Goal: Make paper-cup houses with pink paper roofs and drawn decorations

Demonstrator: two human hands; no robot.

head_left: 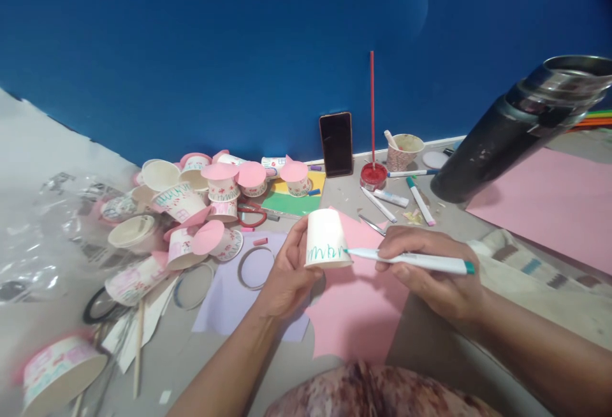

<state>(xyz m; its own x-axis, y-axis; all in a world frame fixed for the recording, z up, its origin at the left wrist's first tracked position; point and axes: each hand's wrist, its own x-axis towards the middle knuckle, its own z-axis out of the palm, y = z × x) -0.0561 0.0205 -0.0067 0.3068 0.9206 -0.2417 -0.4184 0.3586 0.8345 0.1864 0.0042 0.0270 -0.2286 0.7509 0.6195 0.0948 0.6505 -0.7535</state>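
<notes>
White paper cup: (327,232) held up before the person, above the near pink paper (356,315).
Cup's edges: the rolled rim is lowest, and the right side wall is clear of fingers; the left side is covered by the hand.
Green zigzag: (325,253) runs along the wall just above the rim, ending on the right at the pen tip.
Room round the cup: open air over its base; a bare strip of tabletop (335,197) lies beyond it, before the phone (336,144).
Room at left: purple paper (224,302), lying flat with a tape ring (241,277) on it, then crowded decorated cups (179,203).
Room at right: loose markers (378,205) behind the right hand, cloth (526,270) by the wrist, black flask (497,136) farther off.
Back edge: the blue wall (239,53) closes off the table.
Cup's direction: upside down, wide mouth below, narrower base above; long axis nearly upright.
White marker: (411,259) nearly level, tip pointing left against the cup, green end to the right.
Left hand: (288,270) partly closed round the cup's left side, thumb by the rim.
Right hand: (433,270) fingers curled in a writing pinch on the marker.
</notes>
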